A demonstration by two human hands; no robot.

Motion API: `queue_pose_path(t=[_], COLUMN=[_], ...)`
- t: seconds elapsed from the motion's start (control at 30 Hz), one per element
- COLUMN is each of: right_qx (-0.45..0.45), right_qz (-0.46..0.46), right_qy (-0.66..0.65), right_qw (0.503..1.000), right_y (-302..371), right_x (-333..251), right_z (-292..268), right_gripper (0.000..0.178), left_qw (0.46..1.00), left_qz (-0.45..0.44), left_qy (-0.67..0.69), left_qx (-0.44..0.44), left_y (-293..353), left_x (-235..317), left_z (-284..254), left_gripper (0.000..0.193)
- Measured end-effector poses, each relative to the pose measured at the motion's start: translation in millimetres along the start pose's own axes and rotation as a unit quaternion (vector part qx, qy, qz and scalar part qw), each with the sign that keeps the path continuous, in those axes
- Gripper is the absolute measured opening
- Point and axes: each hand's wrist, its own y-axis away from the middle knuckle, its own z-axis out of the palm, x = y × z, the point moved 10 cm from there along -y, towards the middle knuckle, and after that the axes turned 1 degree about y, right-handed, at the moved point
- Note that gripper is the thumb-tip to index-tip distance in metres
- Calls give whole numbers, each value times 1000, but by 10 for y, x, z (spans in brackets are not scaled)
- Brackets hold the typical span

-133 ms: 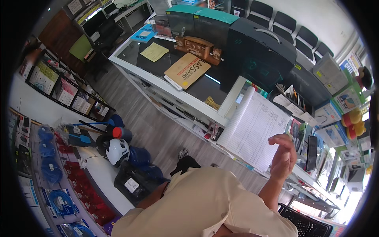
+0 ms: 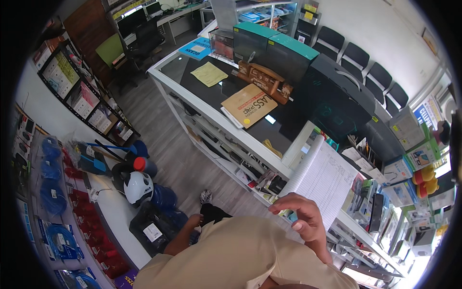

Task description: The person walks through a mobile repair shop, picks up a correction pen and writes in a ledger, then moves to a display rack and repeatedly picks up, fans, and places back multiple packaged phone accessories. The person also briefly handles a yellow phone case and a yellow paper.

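Observation:
My right hand is raised in front of my shirt, at the near edge of a lined paper pad. Its fingers are bent and spread from the thumb, with nothing between them. The pad lies on the counter's right part, with handwriting on its top sheet and a rolled-back left edge. Down at my left side, my left hand shows small and dark beside my trousers; its fingers are too unclear to read. A brown cardboard packet and a yellow paper sheet rest on the dark glass-topped counter.
A carved wooden holder stands behind the packet, near a large black case. A phone leans among boxes at right. Left on a ledge are a white helmet and a black plastic bag. Black chairs line the wall.
My right hand has moved left, off the pad's right side to its near edge. My left hand has come into view. The whole view has shifted, showing more of the far room.

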Motion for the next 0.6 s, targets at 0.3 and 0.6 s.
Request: queue_pose_path(t=[0.3, 0.6], right_qx=[-169, -197], right_qz=[223, 142], right_qy=[120, 146], right_qw=[953, 959], right_y=[-1994, -4280], right_x=[1678, 2129], right_z=[1865, 3225], right_gripper=[41, 40], left_qw=[961, 950], left_qz=[-28, -13], left_qy=[262, 287], left_qx=[76, -123], left_y=[-774, -399], left_x=[-690, -1603], left_z=[-1344, -2635], left_gripper=[41, 38])
